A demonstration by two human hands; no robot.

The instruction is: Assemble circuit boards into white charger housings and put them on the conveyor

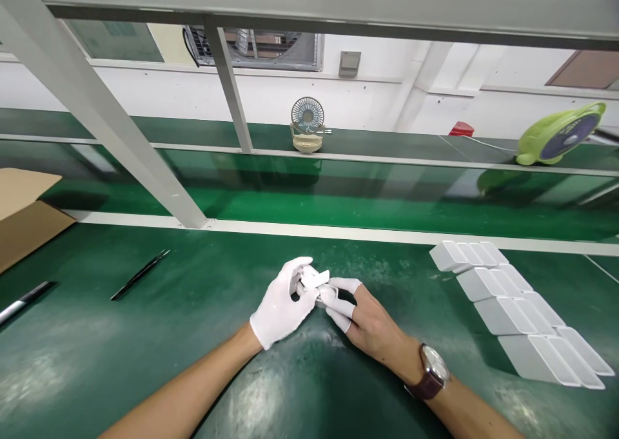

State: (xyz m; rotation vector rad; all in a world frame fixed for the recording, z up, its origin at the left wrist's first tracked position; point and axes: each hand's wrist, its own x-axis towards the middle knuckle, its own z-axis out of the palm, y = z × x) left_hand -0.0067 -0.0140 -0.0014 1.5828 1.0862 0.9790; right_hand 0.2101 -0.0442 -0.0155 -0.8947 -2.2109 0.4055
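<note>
My left hand [284, 305], in a white glove, is closed around a small white part [315, 279] above the green table. My right hand [360, 310] has white covers on its fingertips and a wristwatch on the wrist. Its fingers grip the same white part from the right side. One flat piece of the part sticks up between the two hands. The fingers hide much of it, so its exact kind cannot be made out.
White plastic trays [517, 310] stand in rows at the right. Black tweezers [140, 274] and a dark pen-like tool [24, 302] lie at the left, near a cardboard box [33, 226]. A slanted white post [111, 110] rises behind. Beyond stand a small fan [307, 123] and a green fan [556, 136].
</note>
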